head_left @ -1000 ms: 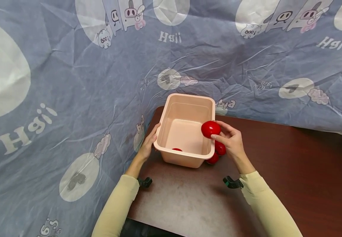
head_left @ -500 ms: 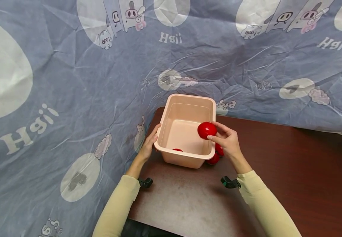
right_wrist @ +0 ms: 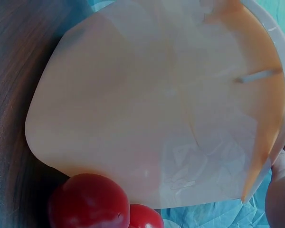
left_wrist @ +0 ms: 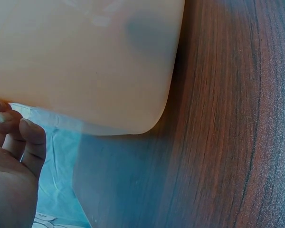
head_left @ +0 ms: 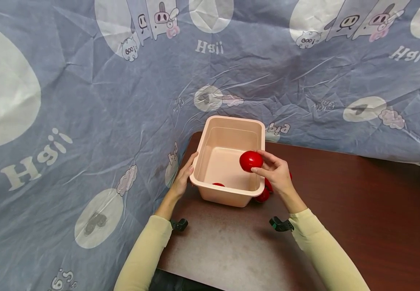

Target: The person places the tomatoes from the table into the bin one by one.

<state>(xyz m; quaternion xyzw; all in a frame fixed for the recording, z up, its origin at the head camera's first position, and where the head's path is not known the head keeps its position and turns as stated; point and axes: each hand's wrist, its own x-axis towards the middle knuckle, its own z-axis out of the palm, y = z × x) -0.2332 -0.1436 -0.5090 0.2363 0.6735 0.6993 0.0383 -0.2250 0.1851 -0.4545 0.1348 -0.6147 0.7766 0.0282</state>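
Between the thumb and fingers of my right hand [head_left: 278,174] is a glossy red tomato [head_left: 250,161], pinched over the right side of a pale pink plastic bin [head_left: 224,197]. My left hand [head_left: 182,178] grips the bin's left rim; the left wrist view shows its fingers [left_wrist: 33,135] bent beneath the edge. Inside the bin, just the top of another tomato [head_left: 218,184] shows behind the near wall. Several tomatoes lie outside against the right wall, partly hidden by my right hand, including a large one [right_wrist: 89,202] and a smaller-looking one [right_wrist: 145,217] in the right wrist view.
The bin stands on a dark brown wooden table [head_left: 348,210], near its left back corner. A patterned blue cloth [head_left: 282,81] hangs closely behind and to the left of the table. Black wrist bands [head_left: 281,224] sit on both arms.
My right hand has carried the tomato slightly left, from the bin's right rim to over its inside. More of a tomato beyond that hand now shows. The left hand stays on the rim.
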